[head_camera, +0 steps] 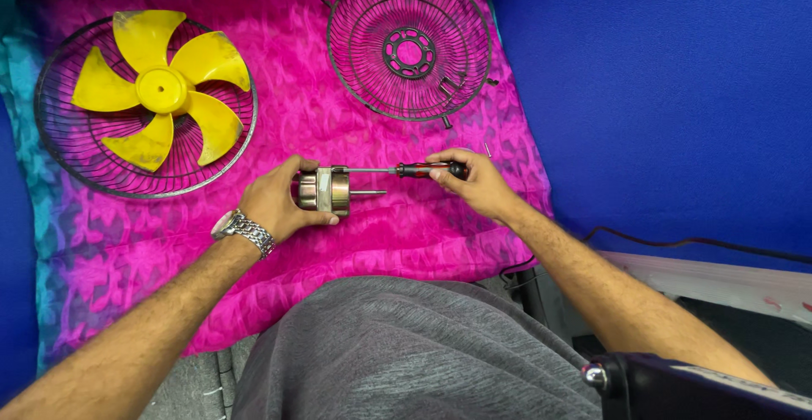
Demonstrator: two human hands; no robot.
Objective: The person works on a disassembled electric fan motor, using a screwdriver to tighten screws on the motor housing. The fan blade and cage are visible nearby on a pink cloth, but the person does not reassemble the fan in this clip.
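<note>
Gripping fan motor (323, 190) – left hand (275, 202) fingers closed round it; right hand (478, 185) fingers pinch screwdriver (404, 170) – tip at motor

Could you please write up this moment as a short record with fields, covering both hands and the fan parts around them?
Left hand: left hand grips the fan motor, its shaft pointing right
Right hand: right hand holds the screwdriver by its red and black handle, tip at the motor's top edge
Surface: pink cloth over a blue surface
Upper left: yellow fan blade lying in a wire guard
Upper middle: second wire guard, empty, with small loose pieces beside it
Wrist: metal watch on the left wrist
</note>
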